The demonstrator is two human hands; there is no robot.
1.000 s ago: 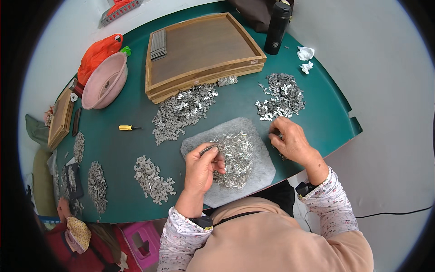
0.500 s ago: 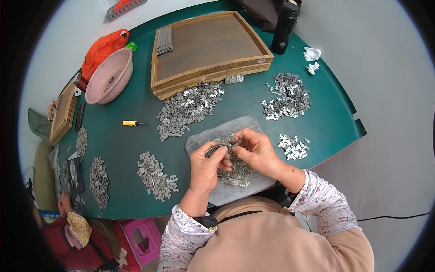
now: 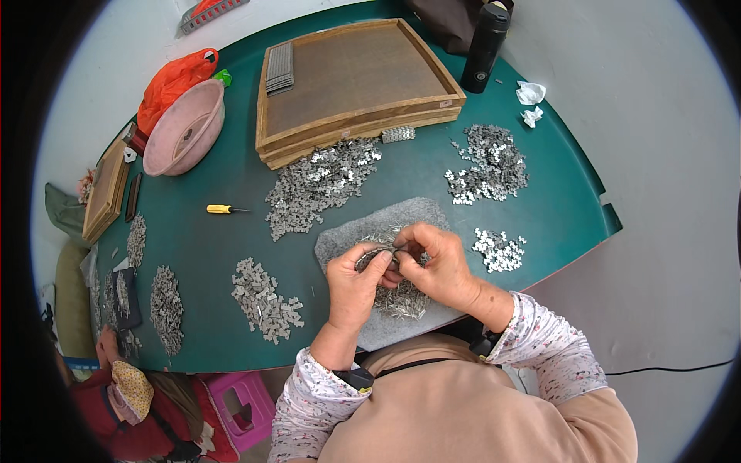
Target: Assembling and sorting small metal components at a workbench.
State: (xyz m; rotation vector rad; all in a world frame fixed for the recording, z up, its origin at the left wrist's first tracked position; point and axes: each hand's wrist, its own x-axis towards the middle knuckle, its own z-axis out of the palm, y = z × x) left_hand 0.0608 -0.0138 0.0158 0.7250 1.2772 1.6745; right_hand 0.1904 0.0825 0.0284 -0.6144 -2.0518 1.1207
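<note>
Above a grey felt mat [image 3: 386, 336], my left hand [image 3: 354, 289] is closed on a short strip of metal links [image 3: 370, 259], held between thumb and fingers. My right hand [image 3: 441, 270] is pinched at the strip's right end, its fingertips touching those of the left. Whether a small loose part sits in that pinch is hidden by the fingers. Under both hands lies a heap of thin metal pins [image 3: 406, 302], partly covered by them. A pile of small shiny metal plates [image 3: 499, 251] lies right of the mat, and a pile of grey metal links [image 3: 264, 299] left of it.
Larger piles of metal links [image 3: 320, 185] and plates [image 3: 490, 163] lie beyond the mat. Further back are stacked wooden trays [image 3: 351, 137], a black bottle [image 3: 486, 48] and a pink basin [image 3: 185, 131]. A yellow-handled screwdriver [image 3: 220, 209] lies left. A co-worker's hand [image 3: 109, 346] is at far left.
My right hand's fingers have shifted slightly and curled more at the strip's end. My left hand still grips the strip in nearly the same place.
</note>
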